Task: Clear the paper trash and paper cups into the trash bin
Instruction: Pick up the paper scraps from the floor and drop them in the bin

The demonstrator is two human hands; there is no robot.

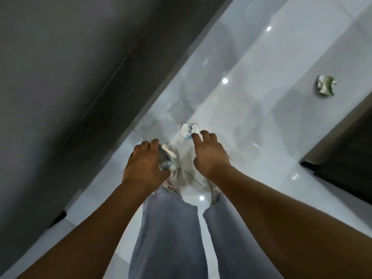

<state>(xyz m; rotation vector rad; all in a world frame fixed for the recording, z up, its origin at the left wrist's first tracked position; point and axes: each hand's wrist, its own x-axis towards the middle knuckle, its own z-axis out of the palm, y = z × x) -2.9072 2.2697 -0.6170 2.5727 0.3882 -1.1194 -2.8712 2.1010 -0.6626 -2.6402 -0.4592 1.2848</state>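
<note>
Nearest to me are the person's legs in grey-blue trousers (pixel 171 238), standing on the pale glossy floor (pixel 261 97), and I'll take those legs as the landmark for everything else.

Out from the legs on the left side, the left hand (pixel 145 164) is curled round a crumpled paper wad (pixel 167 158), bluish and white, gripping it above the floor just ahead of the feet. Next across, the right hand (pixel 209 152) reaches forward with its fingers loosely spread and holds nothing; its fingertips (pixel 194 136) are at the near edge of a small white paper scrap (pixel 189 130) lying on the floor a little beyond the legs. Whether they actually touch it I cannot tell. Farther right and well away from the legs, a crumpled green-and-white paper (pixel 325 85) lies on the floor by itself.

I'd say this is the gathering step: one piece in hand, a second about to be picked up. The next move seems to call for pinching the scrap off a slick tile, then going for the far green piece. No trash bin shows here, and no cups, so the carry to the bin remains ahead.

The floor is shiny tile with ceiling lights mirrored in it. A dark grey wall (pixel 60 77) runs along the left of the legs, and a dark cabinet (pixel 342 154) stands off to the right.
</note>
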